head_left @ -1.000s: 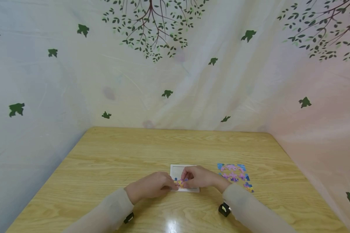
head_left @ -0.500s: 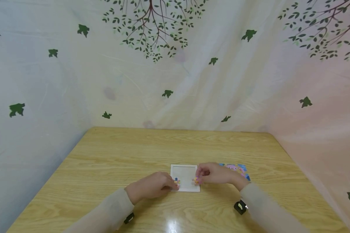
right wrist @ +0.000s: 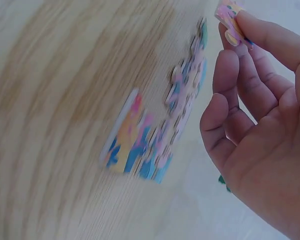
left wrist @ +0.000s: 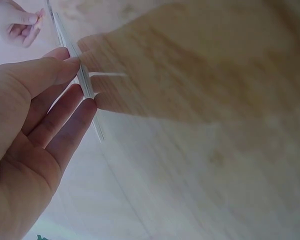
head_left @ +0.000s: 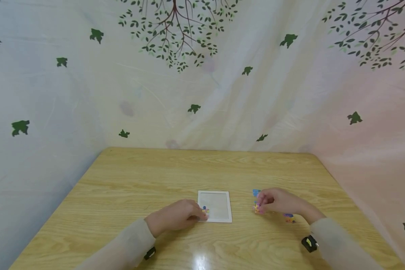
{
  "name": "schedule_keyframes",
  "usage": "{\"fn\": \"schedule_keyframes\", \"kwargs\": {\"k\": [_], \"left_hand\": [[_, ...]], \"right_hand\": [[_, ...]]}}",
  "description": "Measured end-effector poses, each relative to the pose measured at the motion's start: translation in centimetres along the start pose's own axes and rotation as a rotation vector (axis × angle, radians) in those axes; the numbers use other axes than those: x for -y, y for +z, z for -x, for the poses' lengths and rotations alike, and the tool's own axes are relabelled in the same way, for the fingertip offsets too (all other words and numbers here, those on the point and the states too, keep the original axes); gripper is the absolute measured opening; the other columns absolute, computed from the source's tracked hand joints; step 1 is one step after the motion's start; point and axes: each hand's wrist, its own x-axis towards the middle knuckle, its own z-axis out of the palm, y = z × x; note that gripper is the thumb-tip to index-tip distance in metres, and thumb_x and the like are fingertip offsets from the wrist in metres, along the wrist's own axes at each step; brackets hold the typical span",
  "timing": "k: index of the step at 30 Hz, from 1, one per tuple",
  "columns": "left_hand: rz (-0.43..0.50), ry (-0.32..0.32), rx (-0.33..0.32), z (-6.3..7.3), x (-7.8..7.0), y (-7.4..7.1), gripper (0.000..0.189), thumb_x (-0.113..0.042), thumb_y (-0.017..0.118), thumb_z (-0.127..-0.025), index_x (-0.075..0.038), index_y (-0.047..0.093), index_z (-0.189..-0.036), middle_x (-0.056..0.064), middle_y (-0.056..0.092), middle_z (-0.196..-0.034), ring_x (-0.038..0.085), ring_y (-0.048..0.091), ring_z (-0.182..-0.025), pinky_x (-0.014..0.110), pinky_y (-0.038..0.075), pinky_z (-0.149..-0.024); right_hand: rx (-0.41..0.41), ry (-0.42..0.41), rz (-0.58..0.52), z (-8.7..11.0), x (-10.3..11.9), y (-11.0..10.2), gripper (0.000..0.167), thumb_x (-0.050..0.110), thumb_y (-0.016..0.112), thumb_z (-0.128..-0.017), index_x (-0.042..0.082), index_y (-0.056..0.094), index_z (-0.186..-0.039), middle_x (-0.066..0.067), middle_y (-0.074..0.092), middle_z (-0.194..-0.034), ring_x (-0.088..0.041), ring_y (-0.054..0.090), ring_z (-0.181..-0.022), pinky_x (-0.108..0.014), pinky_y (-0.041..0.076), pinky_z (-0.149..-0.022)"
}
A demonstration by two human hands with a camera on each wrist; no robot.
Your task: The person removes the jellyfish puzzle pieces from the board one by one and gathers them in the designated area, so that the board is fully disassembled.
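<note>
A white puzzle tray lies on the table with a small colourful puzzle piece in its lower left corner. My left hand holds the tray's left side, its fingertips partly covering that piece. In the left wrist view the thumb and fingers of this hand pinch the thin tray edge. Off to the right, my right hand pinches a pink and yellow puzzle piece between thumb and fingers, above the loose puzzle pieces. That hand hides most of them in the head view.
Blue puzzle pieces show behind the right hand, and a yellow and blue corner group lies below its wrist. The wooden table meets a printed cloth backdrop at its far edge.
My right hand has moved right, out of the tray to the loose pieces, carrying the puzzle piece with it. My left hand has stayed at the tray's left side.
</note>
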Motion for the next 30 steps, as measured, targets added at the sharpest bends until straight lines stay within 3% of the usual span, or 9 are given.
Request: {"fn": "schedule_keyframes", "kwargs": {"k": [6,13,20,30], "left_hand": [[-0.004,0.0,-0.001,0.0,-0.1,0.0,0.021,-0.001,0.073,-0.095,-0.006,0.08,-0.114,0.0,0.078,-0.105,0.005,0.068,-0.098,0.017,0.055,-0.087],[-0.012,0.005,-0.002,0.1,-0.1,0.0,0.021,-0.001,0.073,-0.095,-0.006,0.08,-0.114,0.001,0.078,-0.105,0.006,0.068,-0.098,0.017,0.055,-0.088],[0.004,-0.017,0.004,0.1,-0.1,0.1,0.022,-0.001,0.073,-0.095,-0.006,0.08,-0.115,0.001,0.078,-0.106,0.005,0.068,-0.098,0.017,0.054,-0.088],[0.004,-0.022,0.012,0.1,0.1,0.1,0.022,-0.002,0.073,-0.096,-0.007,0.08,-0.116,0.0,0.077,-0.106,0.005,0.067,-0.098,0.016,0.054,-0.087]], "right_hand": [[0.015,0.007,0.013,1.9,-0.6,-0.5,0.011,0.014,0.07,-0.099,0.004,0.067,-0.104,-0.003,0.068,-0.087,-0.006,0.056,-0.07,-0.021,0.05,-0.062],[0.031,0.043,-0.033,3.1,-0.7,-0.4,0.011,0.012,0.069,-0.1,0.002,0.065,-0.104,-0.005,0.072,-0.09,-0.011,0.064,-0.077,-0.023,0.052,-0.064],[0.01,0.03,0.0,3.6,-1.0,-0.3,0.011,0.009,0.07,-0.098,0.0,0.066,-0.102,-0.002,0.067,-0.088,-0.005,0.055,-0.072,-0.02,0.048,-0.06],[-0.001,0.041,0.012,3.8,-1.0,-0.1,0.009,0.006,0.07,-0.098,0.0,0.067,-0.104,-0.002,0.065,-0.088,-0.005,0.054,-0.071,-0.019,0.047,-0.059]]}}
